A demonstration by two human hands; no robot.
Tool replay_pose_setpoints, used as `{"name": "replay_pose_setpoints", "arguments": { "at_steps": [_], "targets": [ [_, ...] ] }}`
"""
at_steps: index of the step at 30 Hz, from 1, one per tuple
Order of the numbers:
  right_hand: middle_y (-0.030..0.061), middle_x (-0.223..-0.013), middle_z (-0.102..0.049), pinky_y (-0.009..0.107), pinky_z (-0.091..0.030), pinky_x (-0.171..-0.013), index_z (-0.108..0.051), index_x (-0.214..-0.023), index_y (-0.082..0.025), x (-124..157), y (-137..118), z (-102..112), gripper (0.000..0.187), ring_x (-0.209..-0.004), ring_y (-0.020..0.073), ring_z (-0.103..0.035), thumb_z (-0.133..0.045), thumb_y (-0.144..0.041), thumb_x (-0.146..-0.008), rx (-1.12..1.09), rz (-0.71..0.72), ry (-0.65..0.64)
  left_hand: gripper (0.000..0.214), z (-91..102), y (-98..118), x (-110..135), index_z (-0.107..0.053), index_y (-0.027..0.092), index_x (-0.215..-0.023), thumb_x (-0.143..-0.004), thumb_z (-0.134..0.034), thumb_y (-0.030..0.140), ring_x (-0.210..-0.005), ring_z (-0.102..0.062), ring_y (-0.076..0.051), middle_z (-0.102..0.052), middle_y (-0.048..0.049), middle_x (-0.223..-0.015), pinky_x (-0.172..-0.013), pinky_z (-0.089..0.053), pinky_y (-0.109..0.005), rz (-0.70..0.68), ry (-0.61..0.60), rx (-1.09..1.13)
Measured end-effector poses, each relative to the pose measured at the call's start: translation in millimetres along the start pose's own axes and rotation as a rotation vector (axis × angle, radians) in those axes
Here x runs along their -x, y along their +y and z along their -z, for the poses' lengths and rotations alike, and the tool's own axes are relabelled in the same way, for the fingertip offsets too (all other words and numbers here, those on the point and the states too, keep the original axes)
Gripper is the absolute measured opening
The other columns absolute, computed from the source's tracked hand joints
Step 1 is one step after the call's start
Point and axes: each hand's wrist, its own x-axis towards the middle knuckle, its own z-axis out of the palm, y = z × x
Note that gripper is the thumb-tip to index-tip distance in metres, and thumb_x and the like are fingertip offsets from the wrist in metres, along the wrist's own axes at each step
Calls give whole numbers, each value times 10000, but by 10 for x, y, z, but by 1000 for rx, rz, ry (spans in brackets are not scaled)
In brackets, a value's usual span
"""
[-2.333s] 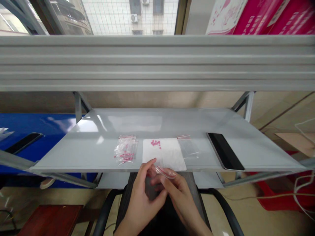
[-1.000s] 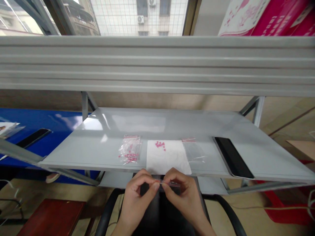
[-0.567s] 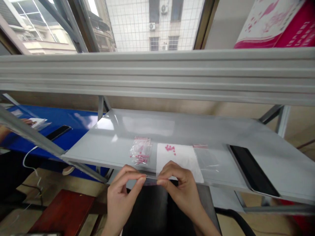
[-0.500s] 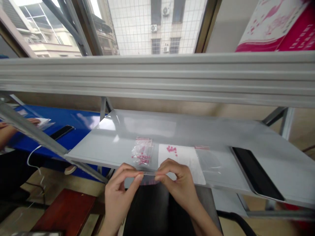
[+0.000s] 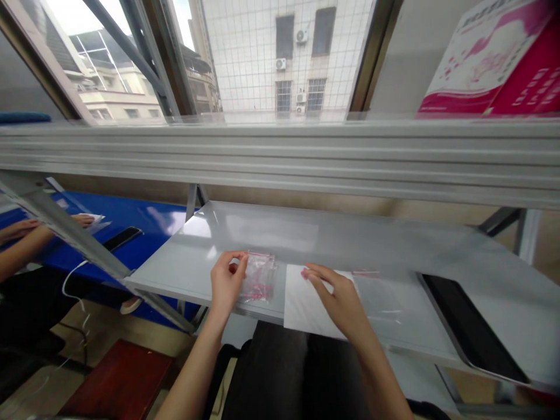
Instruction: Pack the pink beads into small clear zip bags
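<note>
Thumb and fingers of my left hand (image 5: 227, 283) pinch the upper left corner of a clear zip bag (image 5: 259, 280). This bag has a red line along its top and small pink pieces inside, and it lies over other bags on the grey table. My right hand (image 5: 335, 294) is above a white paper sheet (image 5: 301, 306), with thumb and index finger a little apart. Small pink pieces (image 5: 304, 273) show right at those fingertips; more of the pile may be hidden behind the fingers.
A flat clear zip bag (image 5: 378, 294) lies right of the paper, partly behind my right hand. Farther right is a black phone-like device (image 5: 472, 326). A metal beam (image 5: 280, 154) crosses above the table. Another person's hand (image 5: 83, 220) rests at the blue table on the left.
Both hands have moved apart and forward from my lap. My left hand has brought the zip bag down onto the pile; my right hand has let go and reached the pink pieces.
</note>
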Motion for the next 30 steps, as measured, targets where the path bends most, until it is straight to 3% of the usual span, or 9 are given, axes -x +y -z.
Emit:
{"name": "replay_pose_setpoints", "arguments": {
  "at_steps": [3,5,9,15,18,20,24,27,30],
  "targets": [
    [120,-1084,-789,501,-530,-992,-785,-1023,-209,166,254,488,353,-1052,333,-724,-592,-468,-881,242,9,138,278,-25,-31,-76,-675,162,-1085,-860,-630,319,-606,-620,-161,-674,-105,-1090,-689,-548,-357,-73,46,-145],
    [128,-1090,-785,495,-536,-987,-782,-1010,-199,273,443,803,400,-1062,338,-721,-563,-502,-866,361,-11,248,312,-36,30,-99,-659,156,-1153,-869,-607,273,-842,-665,-256,-641,-145,-1170,-851,-530,-447,-128,63,-220],
    [176,-992,-787,517,-558,-899,-774,-974,-155,413,750,1204,483,-979,371,-725,-501,-531,-845,586,-119,402,287,-237,379,13,-661,141,-1160,-911,-546,225,-1188,-550,-382,-622,-189,-1231,-1030,-402,-567,-277,-11,-267],
    [267,-1066,-742,542,-482,-971,-758,-1006,-70,415,906,1189,485,-1060,411,-657,-537,-454,-809,689,-160,478,261,-1172,1132,743,-680,224,-1127,-872,-652,179,-1105,-621,-274,-723,-66,-1163,-993,-465,-442,-595,-511,-140],
    [212,-944,-755,489,-504,-898,-772,-967,-116,413,905,1156,387,-962,371,-663,-593,-407,-784,669,-170,491,136,-1602,1310,1065,-708,189,-985,-855,-672,183,-1010,-642,-306,-744,-104,-1029,-885,-508,-464,-634,-651,-107],
    [144,-775,-743,444,-522,-801,-778,-940,-148,425,894,1178,350,-824,331,-668,-605,-400,-770,626,-179,495,100,-1762,1339,1164,-708,170,-883,-875,-617,129,-937,-650,-310,-735,-120,-926,-833,-523,-475,-612,-686,-89],
    [59,-622,-691,377,-517,-656,-768,-919,-165,474,824,1278,367,-631,260,-637,-621,-456,-749,489,-186,506,169,-1782,1325,1159,-709,173,-920,-851,-599,64,-979,-653,-298,-714,-117,-1015,-886,-537,-490,-553,-684,15],
    [63,-667,-693,344,-513,-620,-746,-904,-155,531,686,1307,369,-615,226,-624,-622,-482,-785,370,-179,534,313,-1621,1322,1122,-673,200,-1104,-804,-684,113,-1168,-597,-309,-643,-122,-1247,-1009,-501,-508,-495,-632,133],
    [66,-751,-697,303,-510,-608,-704,-945,-157,603,482,1199,349,-641,196,-619,-612,-482,-857,228,-157,530,549,-1401,1313,1131,-518,225,-1338,-820,-699,201,-1171,-602,-285,-570,-145,-1359,-953,-548,-467,-378,-569,257]
  ]
}}
